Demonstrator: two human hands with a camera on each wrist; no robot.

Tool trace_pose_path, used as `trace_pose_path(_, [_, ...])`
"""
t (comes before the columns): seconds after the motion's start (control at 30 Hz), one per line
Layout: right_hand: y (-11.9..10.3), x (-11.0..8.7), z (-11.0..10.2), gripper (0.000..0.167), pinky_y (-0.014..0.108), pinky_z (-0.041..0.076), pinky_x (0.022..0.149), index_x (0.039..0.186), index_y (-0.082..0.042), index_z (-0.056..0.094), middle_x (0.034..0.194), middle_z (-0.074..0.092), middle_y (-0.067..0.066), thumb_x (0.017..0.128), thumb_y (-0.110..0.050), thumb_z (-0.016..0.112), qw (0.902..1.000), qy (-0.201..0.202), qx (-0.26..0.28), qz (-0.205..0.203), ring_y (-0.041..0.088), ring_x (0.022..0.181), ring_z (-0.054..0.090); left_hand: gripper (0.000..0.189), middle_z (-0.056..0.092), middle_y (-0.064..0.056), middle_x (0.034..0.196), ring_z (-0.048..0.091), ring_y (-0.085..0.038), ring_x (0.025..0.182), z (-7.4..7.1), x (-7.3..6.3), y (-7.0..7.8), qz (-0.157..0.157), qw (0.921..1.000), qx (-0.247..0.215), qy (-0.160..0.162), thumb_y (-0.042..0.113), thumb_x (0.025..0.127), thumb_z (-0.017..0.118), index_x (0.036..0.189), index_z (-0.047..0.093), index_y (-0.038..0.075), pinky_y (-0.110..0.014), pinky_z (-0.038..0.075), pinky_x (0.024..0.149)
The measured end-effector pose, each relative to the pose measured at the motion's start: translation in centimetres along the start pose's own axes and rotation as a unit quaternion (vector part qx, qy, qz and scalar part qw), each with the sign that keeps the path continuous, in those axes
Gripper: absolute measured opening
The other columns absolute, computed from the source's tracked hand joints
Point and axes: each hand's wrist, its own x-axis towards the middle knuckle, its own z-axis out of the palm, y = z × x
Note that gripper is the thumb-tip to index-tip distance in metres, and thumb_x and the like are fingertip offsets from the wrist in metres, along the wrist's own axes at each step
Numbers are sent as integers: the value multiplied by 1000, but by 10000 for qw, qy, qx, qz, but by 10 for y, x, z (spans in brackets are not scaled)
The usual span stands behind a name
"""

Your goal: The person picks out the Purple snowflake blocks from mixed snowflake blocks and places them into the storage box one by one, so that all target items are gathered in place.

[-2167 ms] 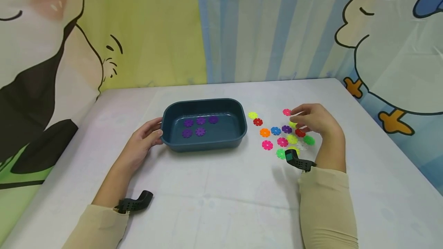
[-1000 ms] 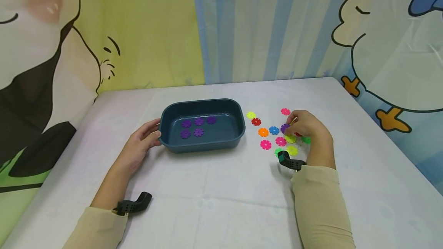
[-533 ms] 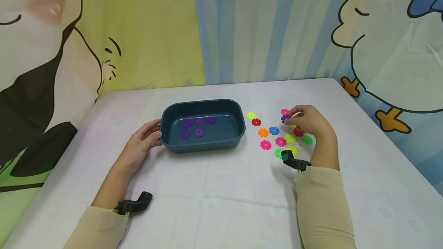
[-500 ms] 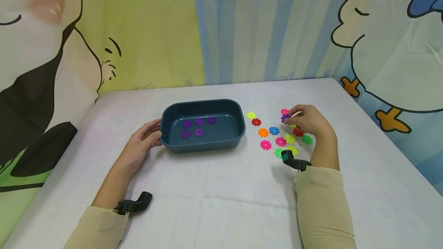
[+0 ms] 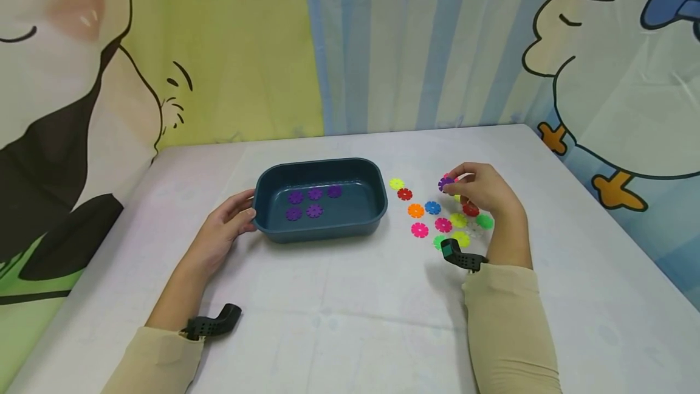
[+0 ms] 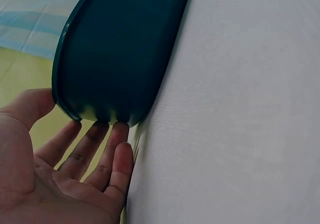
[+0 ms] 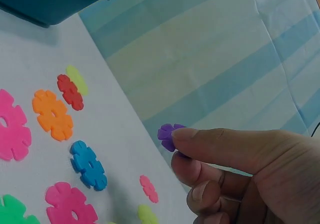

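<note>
My right hand pinches a purple snowflake disc between thumb and forefinger, held up above the table. Its other fingers are bent in below the thumb in the right wrist view. My left hand touches the left end of a dark teal tray, with fingertips on the outer wall and thumb by the rim. Inside the tray several purple snowflake discs lie flat on the bottom. Below and around my right hand lie loose snowflake discs, among them a blue one and an orange one.
Further discs lie right of the tray: a red one, pink ones, yellow ones and a green one. A white cloth covers the table. A printed curtain hangs behind it.
My right hand has come down among the loose discs, taken the purple disc and lifted it up and slightly left. My left hand and the tray stay in place.
</note>
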Motion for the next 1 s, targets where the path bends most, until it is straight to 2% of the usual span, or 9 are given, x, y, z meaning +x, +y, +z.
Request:
trace_pose_path(0.23, [-7, -2, 3, 51, 35, 56, 74, 138, -14, 57, 120, 65, 20, 95, -35, 76, 9987, 264, 297, -309, 30, 88, 62, 63, 45, -16, 159, 63, -4, 108, 0, 0, 0, -12, 10000, 10, 0, 38, 107, 57, 161, 36, 15, -18, 54, 93])
trace_pose_path(0.47, [-11, -5, 4, 47, 33, 57, 73, 133, -15, 59, 115, 70, 19, 95, -37, 76, 9942, 541, 723, -590, 24, 76, 62, 62, 45, -17, 158, 63, -4, 109, 1, 1, -2, 22, 10000, 40, 22, 39, 106, 57, 161, 37, 15, -18, 55, 93])
trace_pose_path(0.67, [-15, -5, 7, 43, 36, 59, 77, 129, -15, 62, 102, 73, 8, 94, -37, 76, 9889, 580, 1039, -888, 35, 80, 64, 62, 45, -16, 159, 63, -5, 109, 1, 1, -2, 4, 10000, 56, 21, 39, 106, 57, 161, 38, 15, -18, 54, 93])
trace_pose_path(0.77, [-18, -6, 8, 43, 33, 59, 77, 129, -15, 63, 100, 73, 6, 95, -37, 76, 9868, 558, 1136, -1016, 38, 83, 65, 62, 45, -16, 158, 63, -4, 108, 1, 1, -2, 13, 10000, 51, 14, 38, 106, 57, 161, 37, 15, -18, 54, 93])
trace_pose_path(0.83, [-21, -6, 9, 46, 31, 60, 77, 130, -14, 62, 102, 72, 7, 94, -38, 76, 9864, 516, 1144, -1062, 34, 82, 66, 62, 45, -17, 158, 63, -4, 108, 1, 1, -1, 19, 10000, 40, 8, 38, 107, 57, 161, 37, 15, -18, 55, 94])
trace_pose_path(1.0, [-25, -4, 10, 50, 27, 59, 75, 133, -10, 61, 95, 72, 1, 95, -38, 76, 9860, 414, 1161, -1126, 20, 73, 66, 62, 45, -17, 158, 63, -4, 108, 0, 0, 0, 33, 10000, 27, -6, 37, 107, 57, 161, 36, 14, -19, 55, 94])
